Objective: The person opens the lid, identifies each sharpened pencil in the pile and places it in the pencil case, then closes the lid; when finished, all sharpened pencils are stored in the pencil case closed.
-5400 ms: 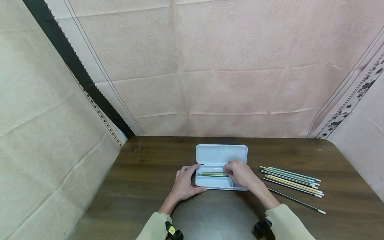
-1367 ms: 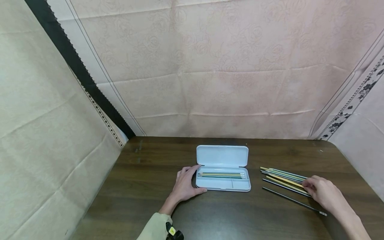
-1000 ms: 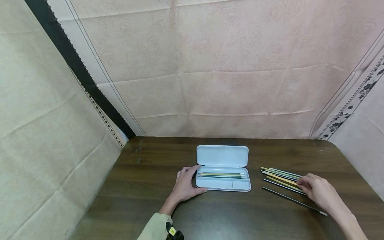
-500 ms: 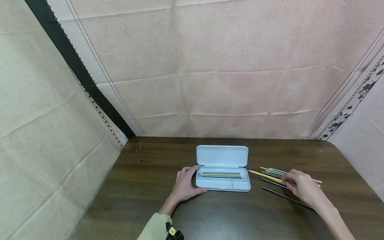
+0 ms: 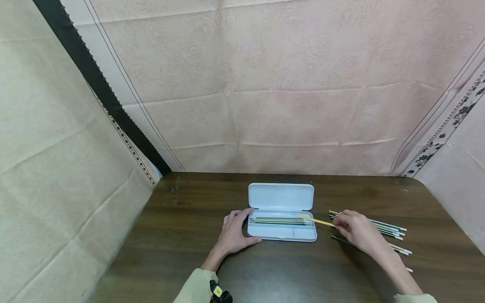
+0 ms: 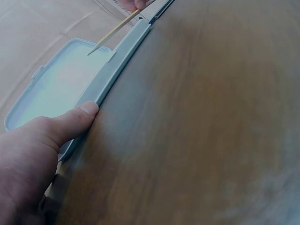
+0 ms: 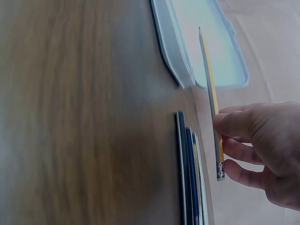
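Yellow pencil (image 5: pixel 319 221) is pinched in right hand (image 5: pixel 358 232), left hand (image 5: pixel 234 232) grips case (image 5: pixel 269 231); several pencils (image 5: pixel 278 221) inside, loose pencils (image 5: pixel 392 229) left outside.

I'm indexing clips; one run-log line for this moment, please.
left hand: holds case's left end | right hand: holds yellow pencil, tip over case | case: open, pencils inside | loose pencils: right of case

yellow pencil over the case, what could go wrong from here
The yellow pencil sticks out well past the right grip, so it could knock the pencils inside the case. The left grip holds only the case's left end, so a bump at the other end might twist it.
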Demonstrator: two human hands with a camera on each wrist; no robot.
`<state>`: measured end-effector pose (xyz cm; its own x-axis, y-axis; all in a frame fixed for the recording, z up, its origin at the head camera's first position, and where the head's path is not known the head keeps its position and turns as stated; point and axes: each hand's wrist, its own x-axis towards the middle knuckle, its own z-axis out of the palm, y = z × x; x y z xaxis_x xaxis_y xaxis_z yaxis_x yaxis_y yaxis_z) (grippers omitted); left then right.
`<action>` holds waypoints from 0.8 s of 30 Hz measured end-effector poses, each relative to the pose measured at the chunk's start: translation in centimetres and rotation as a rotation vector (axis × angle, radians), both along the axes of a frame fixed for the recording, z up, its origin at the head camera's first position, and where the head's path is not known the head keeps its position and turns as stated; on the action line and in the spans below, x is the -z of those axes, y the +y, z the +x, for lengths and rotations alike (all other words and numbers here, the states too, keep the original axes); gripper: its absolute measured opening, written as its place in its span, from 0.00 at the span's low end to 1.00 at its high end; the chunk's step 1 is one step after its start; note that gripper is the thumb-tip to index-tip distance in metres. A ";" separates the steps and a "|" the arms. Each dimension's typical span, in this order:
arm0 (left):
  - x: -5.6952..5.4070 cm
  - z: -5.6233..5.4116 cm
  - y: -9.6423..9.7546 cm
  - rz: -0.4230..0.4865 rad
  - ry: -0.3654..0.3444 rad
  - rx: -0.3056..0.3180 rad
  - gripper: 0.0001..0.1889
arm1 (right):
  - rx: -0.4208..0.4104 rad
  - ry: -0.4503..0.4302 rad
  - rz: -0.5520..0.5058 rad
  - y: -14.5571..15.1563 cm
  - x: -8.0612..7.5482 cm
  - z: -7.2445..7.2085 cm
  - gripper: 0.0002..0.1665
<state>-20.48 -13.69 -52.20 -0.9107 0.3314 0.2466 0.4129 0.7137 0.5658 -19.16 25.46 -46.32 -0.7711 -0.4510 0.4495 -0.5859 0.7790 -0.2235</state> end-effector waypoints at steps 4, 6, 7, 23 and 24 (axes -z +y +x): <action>-0.1 0.0 0.0 -0.002 0.000 -0.001 0.48 | 0.006 -0.064 0.008 -1.3 -0.3 -0.2 0.15; -0.1 0.0 0.0 -0.001 0.001 0.000 0.48 | 0.004 -0.076 0.007 -1.9 -0.3 -0.4 0.15; -0.1 0.0 0.0 -0.001 0.003 0.000 0.48 | 0.004 -0.081 0.007 -2.2 -0.3 -0.5 0.15; 0.0 0.0 0.0 -0.005 0.006 0.002 0.48 | -0.045 -0.145 0.042 -6.8 -0.7 -1.5 0.12; 0.0 0.0 0.0 -0.004 0.005 0.003 0.48 | -0.046 -0.151 0.044 -7.1 -0.7 -1.5 0.11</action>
